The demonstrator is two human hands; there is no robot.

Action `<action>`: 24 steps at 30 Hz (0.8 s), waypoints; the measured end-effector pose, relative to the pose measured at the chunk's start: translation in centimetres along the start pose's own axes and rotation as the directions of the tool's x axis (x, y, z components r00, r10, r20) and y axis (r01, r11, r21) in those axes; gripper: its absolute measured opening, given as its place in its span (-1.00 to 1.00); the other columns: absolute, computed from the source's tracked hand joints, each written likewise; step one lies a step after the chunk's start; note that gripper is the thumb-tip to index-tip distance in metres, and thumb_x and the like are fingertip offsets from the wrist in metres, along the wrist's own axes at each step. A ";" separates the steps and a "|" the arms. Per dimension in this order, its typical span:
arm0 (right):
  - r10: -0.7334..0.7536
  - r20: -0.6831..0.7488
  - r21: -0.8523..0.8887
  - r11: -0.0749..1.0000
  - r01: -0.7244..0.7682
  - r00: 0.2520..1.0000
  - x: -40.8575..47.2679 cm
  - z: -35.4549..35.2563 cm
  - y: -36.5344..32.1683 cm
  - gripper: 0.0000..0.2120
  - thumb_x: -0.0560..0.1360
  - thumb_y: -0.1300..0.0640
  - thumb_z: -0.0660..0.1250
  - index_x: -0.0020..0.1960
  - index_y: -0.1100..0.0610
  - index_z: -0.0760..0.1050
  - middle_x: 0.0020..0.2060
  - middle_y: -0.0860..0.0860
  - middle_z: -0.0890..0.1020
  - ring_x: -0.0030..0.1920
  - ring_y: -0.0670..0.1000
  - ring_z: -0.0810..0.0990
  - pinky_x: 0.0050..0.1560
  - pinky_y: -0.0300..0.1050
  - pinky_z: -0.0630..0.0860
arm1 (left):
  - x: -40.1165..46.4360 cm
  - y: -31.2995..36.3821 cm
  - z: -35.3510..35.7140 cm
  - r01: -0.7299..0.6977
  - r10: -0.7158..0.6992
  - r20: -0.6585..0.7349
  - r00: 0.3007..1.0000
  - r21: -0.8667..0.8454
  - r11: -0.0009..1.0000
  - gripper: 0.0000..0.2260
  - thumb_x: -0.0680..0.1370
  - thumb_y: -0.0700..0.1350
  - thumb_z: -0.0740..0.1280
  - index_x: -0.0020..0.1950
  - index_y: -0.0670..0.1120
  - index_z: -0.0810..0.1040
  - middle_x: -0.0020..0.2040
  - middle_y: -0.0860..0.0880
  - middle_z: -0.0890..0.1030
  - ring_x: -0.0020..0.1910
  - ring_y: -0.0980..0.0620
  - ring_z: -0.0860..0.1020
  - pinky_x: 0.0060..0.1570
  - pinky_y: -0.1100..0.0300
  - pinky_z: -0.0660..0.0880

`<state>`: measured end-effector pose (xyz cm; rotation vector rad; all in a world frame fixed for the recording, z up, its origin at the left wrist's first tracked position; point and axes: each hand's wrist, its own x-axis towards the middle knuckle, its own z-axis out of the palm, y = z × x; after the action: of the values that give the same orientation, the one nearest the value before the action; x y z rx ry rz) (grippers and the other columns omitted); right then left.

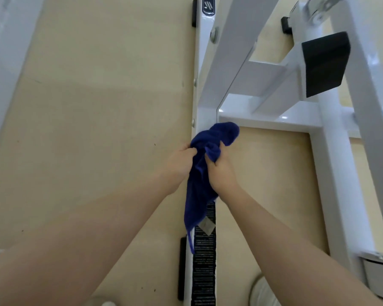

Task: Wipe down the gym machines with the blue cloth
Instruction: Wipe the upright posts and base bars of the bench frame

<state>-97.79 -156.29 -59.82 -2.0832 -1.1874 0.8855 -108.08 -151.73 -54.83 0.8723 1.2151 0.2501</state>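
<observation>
Your left hand and right hand meet just below the middle of the view, both gripping the blue cloth. The left fingers curl round its left edge; the right fingers pinch a bunched fold at its centre. The cloth's upper end balloons out toward 1 o'clock from your hands and lies against the white frame where an upright rail meets a crossbar. Its lower end hangs toward 6 o'clock, down over a black label strip covered in small white print that you cannot read from here. A pale tag shows at the cloth's lower edge.

The frame fills the 1 to 4 o'clock part of the view, with slanted white beams and a black pad at 2 o'clock. A dark badge sits on the rail at 12 o'clock. The beige floor spreads from 8 to 11 o'clock, and another white beam crosses at 10 o'clock.
</observation>
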 end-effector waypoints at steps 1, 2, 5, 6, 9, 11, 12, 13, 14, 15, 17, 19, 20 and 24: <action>0.063 0.039 0.023 0.998 -0.064 0.997 1.1 -0.2 -0.3 -0.88 0.62 0.17 0.11 -0.09 0.12 0.34 -0.31 -0.04 0.43 -0.31 -0.14 0.41 -0.25 -0.33 0.37 | -0.1 0.0 0.2 -0.010 0.010 0.000 1.000 -0.005 1.000 -0.76 0.61 -0.19 0.05 0.12 0.00 0.48 -0.03 0.02 0.58 -0.09 0.10 0.52 -0.10 0.28 0.47; 0.152 0.087 0.069 0.985 -0.158 0.985 2.5 -0.6 -0.7 -0.82 0.62 0.16 0.10 -0.16 0.09 0.31 -0.34 -0.04 0.39 -0.34 -0.13 0.38 -0.21 -0.23 0.36 | -0.1 -0.1 0.3 -0.025 0.025 0.002 1.000 -0.001 1.000 -0.76 0.62 -0.17 0.05 0.07 0.05 0.47 -0.04 0.06 0.57 -0.07 0.13 0.52 -0.05 0.26 0.47; 0.289 0.065 0.243 0.924 -0.296 0.955 4.9 -0.8 -2.0 -0.94 0.61 0.14 0.14 -0.01 0.00 0.29 -0.22 -0.07 0.38 -0.17 -0.05 0.42 -0.04 -0.13 0.40 | -0.4 -0.2 0.1 -0.058 0.059 0.007 0.998 -0.017 0.998 -0.77 0.64 -0.09 0.06 0.00 0.15 0.48 -0.02 0.12 0.58 0.00 0.17 0.52 0.13 0.16 0.43; 0.293 0.058 0.286 0.911 -0.297 0.954 4.2 -0.6 -2.3 -0.93 0.60 0.14 0.16 0.07 0.04 0.32 -0.16 -0.02 0.41 -0.12 -0.01 0.44 -0.04 -0.15 0.46 | -0.4 -0.4 0.0 -0.053 0.053 -0.009 0.999 -0.019 0.998 -0.78 0.63 -0.05 0.07 0.00 0.15 0.50 0.01 0.10 0.59 0.02 0.16 0.53 0.15 0.15 0.43; 0.235 0.018 0.269 0.935 -0.232 0.972 1.1 0.5 -1.0 -0.67 0.53 0.03 0.21 0.23 0.16 0.34 0.05 0.08 0.50 0.08 0.08 0.51 0.20 0.01 0.47 | -0.8 -0.2 0.4 -0.050 0.049 -0.037 0.998 -0.006 0.999 -0.78 0.63 -0.04 0.08 0.04 0.08 0.52 0.05 0.04 0.59 0.01 0.13 0.54 0.04 0.23 0.46; 0.254 0.094 0.197 0.943 -0.268 0.963 0.6 -0.5 -1.2 -0.79 0.55 0.10 0.19 0.13 0.17 0.38 -0.05 0.03 0.48 0.03 0.05 0.48 0.13 -0.01 0.44 | -1.3 0.5 0.8 -0.035 0.035 -0.035 0.999 0.011 0.999 -0.76 0.63 -0.04 0.07 0.05 0.02 0.53 0.02 0.00 0.60 -0.06 0.11 0.53 -0.13 0.30 0.44; 0.277 0.121 0.166 0.941 -0.294 0.953 1.0 -1.6 -1.9 -0.91 0.57 0.17 0.17 0.07 0.13 0.37 -0.13 0.01 0.46 -0.04 0.02 0.45 0.01 -0.07 0.43 | -1.5 1.1 0.8 -0.015 0.015 -0.034 0.999 0.006 1.000 -0.74 0.63 -0.02 0.08 0.11 -0.04 0.54 0.05 -0.03 0.60 -0.05 0.07 0.54 -0.19 0.30 0.42; 0.296 0.126 0.165 0.935 -0.314 0.947 1.4 -3.1 -3.1 -0.92 0.58 0.21 0.14 0.05 0.10 0.38 -0.16 0.00 0.45 -0.07 0.02 0.44 -0.11 -0.12 0.41 | -1.7 1.9 0.7 -0.012 0.012 -0.033 0.999 0.001 1.000 -0.71 0.63 0.00 0.09 0.15 -0.08 0.53 0.08 -0.03 0.59 -0.04 0.07 0.53 -0.22 0.31 0.40; 0.320 0.104 0.222 0.915 -0.336 0.942 1.8 -4.7 -4.2 -0.89 0.59 0.21 0.14 0.06 0.09 0.40 -0.16 0.00 0.47 -0.09 0.03 0.46 -0.18 -0.16 0.41 | -2.1 2.9 0.5 -0.030 0.031 -0.027 0.999 0.013 0.999 -0.72 0.63 0.00 0.08 0.14 -0.08 0.51 0.05 0.02 0.57 -0.06 0.12 0.51 -0.22 0.35 0.36; 0.343 0.058 0.331 0.879 -0.342 0.937 1.9 -6.2 -5.7 -0.88 0.59 0.18 0.14 0.08 0.09 0.42 -0.15 0.02 0.50 -0.12 0.03 0.49 -0.21 -0.16 0.44 | -2.7 4.1 0.2 -0.067 0.068 -0.017 0.998 0.037 0.997 -0.75 0.64 0.00 0.05 0.10 -0.03 0.49 0.01 0.09 0.52 -0.06 0.19 0.48 -0.18 0.40 0.34; 0.392 -0.009 0.539 0.777 -0.326 0.920 1.4 -8.8 -8.5 -0.88 0.58 0.11 0.20 0.10 0.06 0.35 -0.08 0.02 0.53 -0.11 0.03 0.52 -0.12 -0.08 0.53 | -3.7 6.9 -0.5 -0.163 0.164 -0.014 0.986 0.047 0.985 -0.78 0.64 0.02 0.03 0.09 0.06 0.45 0.02 0.20 0.45 0.04 0.25 0.42 0.03 0.39 0.29; 0.371 -0.100 0.633 0.739 -0.229 0.923 0.3 -10.6 -11.2 -0.76 0.56 0.09 0.27 0.13 0.00 0.24 -0.06 -0.04 0.48 -0.10 -0.03 0.51 -0.13 -0.06 0.56 | -5.3 9.8 -1.0 -0.306 0.306 0.001 0.952 0.021 0.952 -0.76 0.65 -0.02 0.01 -0.09 0.12 0.43 -0.15 0.36 0.52 -0.04 0.34 0.46 -0.02 0.43 0.34; 0.316 -0.180 0.640 0.757 -0.133 0.932 -0.3 -11.3 -12.3 -0.72 0.54 0.12 0.29 0.14 0.00 0.21 -0.07 -0.07 0.46 -0.11 -0.08 0.51 -0.14 -0.10 0.56 | -6.5 11.4 -1.2 -0.393 0.392 0.022 0.920 0.011 0.920 -0.72 0.66 -0.06 0.00 -0.15 0.16 0.40 -0.30 0.41 0.53 -0.16 0.41 0.49 -0.14 0.49 0.38; -0.063 -0.489 0.446 0.839 0.311 0.870 -1.6 -14.0 -16.5 -0.65 0.55 0.24 0.26 0.27 0.09 0.22 -0.04 -0.20 0.43 -0.15 -0.39 0.48 -0.13 -0.44 0.44 | -8.8 15.3 -1.3 -0.594 0.594 0.019 0.804 -0.001 0.804 -0.69 0.66 -0.14 0.00 0.13 0.23 0.41 -0.07 0.51 0.51 0.00 0.53 0.46 0.04 0.56 0.37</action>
<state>-95.83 -152.69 -38.52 -1.5731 -0.7759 0.4947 -108.35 -146.30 -38.01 1.2480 0.8904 0.7467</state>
